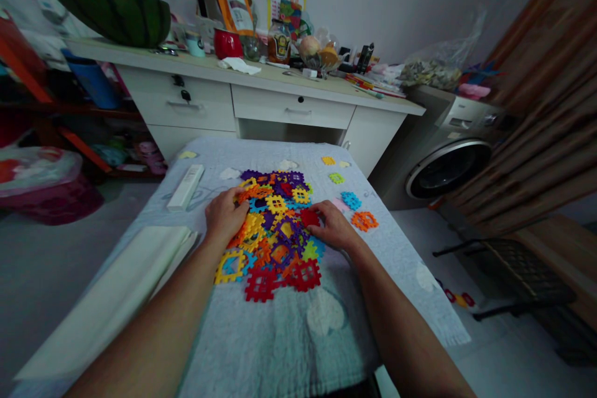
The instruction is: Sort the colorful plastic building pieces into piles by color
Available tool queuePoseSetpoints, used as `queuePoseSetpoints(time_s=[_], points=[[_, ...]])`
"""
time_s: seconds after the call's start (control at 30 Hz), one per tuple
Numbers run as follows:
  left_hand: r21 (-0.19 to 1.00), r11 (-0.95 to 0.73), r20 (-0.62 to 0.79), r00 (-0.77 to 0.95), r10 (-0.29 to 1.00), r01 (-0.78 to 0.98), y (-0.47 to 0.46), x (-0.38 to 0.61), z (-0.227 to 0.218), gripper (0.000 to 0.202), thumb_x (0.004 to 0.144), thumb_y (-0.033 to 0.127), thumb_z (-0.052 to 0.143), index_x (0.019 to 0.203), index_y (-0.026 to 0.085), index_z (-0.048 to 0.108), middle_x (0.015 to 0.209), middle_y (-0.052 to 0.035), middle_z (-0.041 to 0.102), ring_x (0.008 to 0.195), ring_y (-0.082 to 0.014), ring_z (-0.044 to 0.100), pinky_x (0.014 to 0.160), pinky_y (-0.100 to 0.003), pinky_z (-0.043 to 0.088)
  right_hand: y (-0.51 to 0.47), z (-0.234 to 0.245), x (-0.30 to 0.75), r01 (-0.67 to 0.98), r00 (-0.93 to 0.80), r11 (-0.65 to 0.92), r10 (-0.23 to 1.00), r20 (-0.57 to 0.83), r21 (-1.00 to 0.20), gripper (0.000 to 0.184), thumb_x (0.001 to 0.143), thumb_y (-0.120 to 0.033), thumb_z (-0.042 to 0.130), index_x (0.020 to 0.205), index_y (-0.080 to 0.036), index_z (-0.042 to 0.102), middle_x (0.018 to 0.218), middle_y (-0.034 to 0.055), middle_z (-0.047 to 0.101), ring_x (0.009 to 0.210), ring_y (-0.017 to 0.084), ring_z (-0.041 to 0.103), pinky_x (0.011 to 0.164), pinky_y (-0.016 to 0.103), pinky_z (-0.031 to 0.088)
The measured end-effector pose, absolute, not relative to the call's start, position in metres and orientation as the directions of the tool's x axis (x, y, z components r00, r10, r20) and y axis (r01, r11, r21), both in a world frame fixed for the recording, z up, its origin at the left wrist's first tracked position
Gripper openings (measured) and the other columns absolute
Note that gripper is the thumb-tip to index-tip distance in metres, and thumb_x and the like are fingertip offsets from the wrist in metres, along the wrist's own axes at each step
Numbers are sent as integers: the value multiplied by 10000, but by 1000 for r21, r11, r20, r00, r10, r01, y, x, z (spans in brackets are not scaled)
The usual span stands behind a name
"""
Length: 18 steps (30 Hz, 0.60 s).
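Observation:
A heap of interlocking plastic building tiles in purple, yellow, orange, blue, green and red lies on the cloth-covered table. My left hand is at the heap's left edge, its fingers curled around an orange tile. At the right edge my right hand has its thumb and fingers on a red tile. To the right of the heap, apart from it, lie an orange tile, a blue tile, a green tile and a yellow tile.
A white box and folded white cloth lie on the table's left side. Behind stands a white desk bearing a watermelon, jars and a bowl. A washing machine and a black-framed stool are to the right.

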<state>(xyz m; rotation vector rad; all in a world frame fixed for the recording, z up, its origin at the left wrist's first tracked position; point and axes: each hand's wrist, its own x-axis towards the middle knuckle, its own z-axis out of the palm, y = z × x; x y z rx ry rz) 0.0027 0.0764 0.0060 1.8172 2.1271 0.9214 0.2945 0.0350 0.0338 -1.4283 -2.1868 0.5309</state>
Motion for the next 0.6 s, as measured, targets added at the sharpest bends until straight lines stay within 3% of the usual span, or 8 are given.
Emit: queuePoseSetpoints(time_s=[0.3,0.6], points=[[552,48,256,-224,940,833,77,2,5,344,848,335,542,1168,261,643,1198,-57,693,1117,-257,617,984,-383,435,42,38,302,808,-281,361,931,233,-465,346,774,-237,725,1100,-180,624,1085,87,619,1031,219,567,945,368,435],[573,39,247,-218,944,819,75,4,10,343,847,314,549,1166,240,650,1220,-70,686,1168,-285,603,1024,-431,418,58,50,310,910,-190,244,964,187,-335,336,783,-255,726,1097,-158,657,1081,117,621,997,233,572,902,354,442]])
